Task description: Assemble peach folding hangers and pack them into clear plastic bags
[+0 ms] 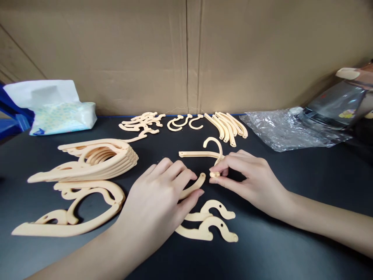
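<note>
Between the thumb and fingers of my left hand point(160, 190) is a curved cream hanger arm point(196, 186), its holed end pointing right. My right hand point(250, 175) pinches the base of a cream hanger hook point(217, 147), the curve standing up above the fingers. The two parts are apart, with a small gap between them. Behind the hook lies another long hanger arm point(194, 154), its right end hidden by the hook and my right hand. Just below my hands are two flat wavy hanger pieces point(215, 229), overlapping, their left ends partly covered by my left hand.
Left are a stack of folded hangers point(110, 159) and one more folded hanger point(87, 225). Along the back lie wavy pieces point(142, 122), hooks point(176, 123) and several arms point(229, 126). A tissue pack point(64, 114), a clear plastic bag point(288, 128) and a transparent jug point(335, 103) stand at the sides.
</note>
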`<action>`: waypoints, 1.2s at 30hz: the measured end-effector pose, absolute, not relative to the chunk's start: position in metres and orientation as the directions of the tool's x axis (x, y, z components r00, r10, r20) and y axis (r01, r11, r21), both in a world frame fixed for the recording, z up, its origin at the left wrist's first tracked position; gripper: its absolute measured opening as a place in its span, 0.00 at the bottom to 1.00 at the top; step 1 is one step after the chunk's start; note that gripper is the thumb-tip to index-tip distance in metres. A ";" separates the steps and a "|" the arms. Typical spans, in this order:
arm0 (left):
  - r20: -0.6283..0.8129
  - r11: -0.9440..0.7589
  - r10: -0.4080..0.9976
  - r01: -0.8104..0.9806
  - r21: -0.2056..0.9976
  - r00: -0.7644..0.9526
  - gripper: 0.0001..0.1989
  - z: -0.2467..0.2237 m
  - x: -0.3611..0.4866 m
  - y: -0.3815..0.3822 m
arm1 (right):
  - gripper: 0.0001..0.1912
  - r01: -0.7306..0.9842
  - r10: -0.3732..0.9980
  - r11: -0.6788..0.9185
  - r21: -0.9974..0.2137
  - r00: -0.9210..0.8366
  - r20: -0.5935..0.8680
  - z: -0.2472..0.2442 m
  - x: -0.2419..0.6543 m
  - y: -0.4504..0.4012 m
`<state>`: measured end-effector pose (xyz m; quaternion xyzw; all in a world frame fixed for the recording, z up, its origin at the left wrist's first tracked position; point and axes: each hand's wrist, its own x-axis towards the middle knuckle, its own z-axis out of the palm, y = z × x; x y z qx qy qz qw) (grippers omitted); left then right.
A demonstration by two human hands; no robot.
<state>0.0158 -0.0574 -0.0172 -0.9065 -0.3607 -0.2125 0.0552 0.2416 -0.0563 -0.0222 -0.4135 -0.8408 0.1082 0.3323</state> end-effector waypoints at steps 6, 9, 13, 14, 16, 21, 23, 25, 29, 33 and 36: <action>0.418 -0.731 0.655 0.667 0.142 0.629 0.04 -0.017 0.018 -0.057 | 0.02 0.626 0.786 0.613 -0.482 -0.429 0.445 -0.022 0.241 -0.057; 0.406 -0.731 0.668 0.653 0.199 0.624 0.04 -0.016 0.018 -0.057 | 0.03 0.604 0.792 0.610 -0.513 -0.433 0.431 -0.020 0.240 -0.056; 0.403 -0.750 0.656 0.611 0.253 0.638 0.05 -0.016 0.017 -0.057 | 0.04 0.568 0.799 0.601 -0.562 -0.442 0.408 -0.018 0.239 -0.056; 0.405 -0.759 0.647 0.597 0.259 0.646 0.05 -0.017 0.017 -0.058 | 0.04 0.561 0.802 0.596 -0.574 -0.441 0.402 -0.018 0.239 -0.056; 0.395 -0.770 0.637 0.578 0.272 0.662 0.06 -0.017 0.016 -0.058 | 0.04 0.547 0.809 0.586 -0.598 -0.437 0.393 -0.018 0.238 -0.055; 0.343 -0.779 0.626 0.550 0.301 0.700 0.07 -0.021 0.016 -0.055 | 0.05 0.497 0.838 0.532 -0.686 -0.423 0.343 -0.019 0.240 -0.054; 0.337 -0.789 0.614 0.542 0.290 0.714 0.07 -0.025 0.016 -0.053 | 0.06 0.468 0.858 0.491 -0.735 -0.408 0.312 -0.020 0.241 -0.054; 0.353 -0.796 0.605 0.538 0.277 0.714 0.07 -0.029 0.014 -0.052 | 0.06 0.440 0.875 0.448 -0.778 -0.394 0.281 -0.021 0.242 -0.054; 0.373 -0.795 0.607 0.526 0.304 0.702 0.14 -0.037 0.011 -0.052 | 0.07 0.408 0.888 0.409 -0.817 -0.386 0.251 -0.022 0.241 -0.054; 0.373 -0.793 0.607 0.507 0.336 0.702 0.15 -0.039 0.010 -0.052 | 0.08 0.380 0.896 0.378 -0.844 -0.378 0.232 -0.022 0.242 -0.052; 0.360 -0.795 0.603 0.497 0.347 0.712 0.16 -0.037 0.010 -0.053 | 0.08 0.368 0.900 0.362 -0.857 -0.377 0.218 -0.022 0.242 -0.052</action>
